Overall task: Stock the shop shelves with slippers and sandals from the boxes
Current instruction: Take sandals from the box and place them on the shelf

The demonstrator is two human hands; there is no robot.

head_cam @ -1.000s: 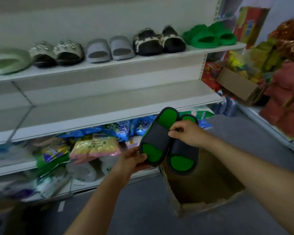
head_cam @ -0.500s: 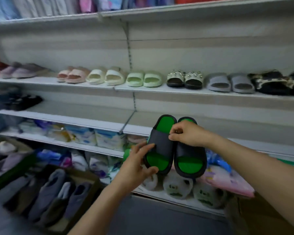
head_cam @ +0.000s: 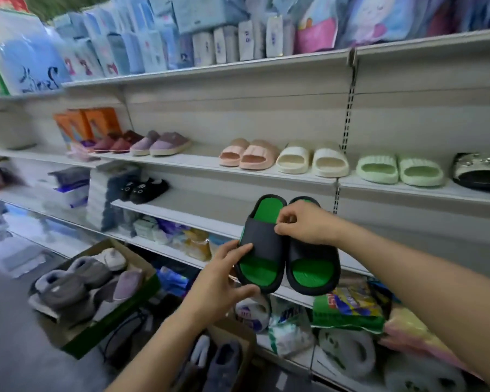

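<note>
View has swung left along the shelves since a second ago: left hand (head_cam: 219, 274) now cups the left slide (head_cam: 262, 244), right hand (head_cam: 304, 223) still pinches the pair's straps, held before the bare middle shelf (head_cam: 187, 215), likely the placing spot.

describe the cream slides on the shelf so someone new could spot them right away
Find the long white shelf carrying open-toed slides. The cream ribbed rubber slides stand between a peach-pink pair and a pale green pair. They are the palest pair there.

one head-worn view looks forward and down, close over both forearms, facing the shop shelves (head_cam: 266, 168).
</note>
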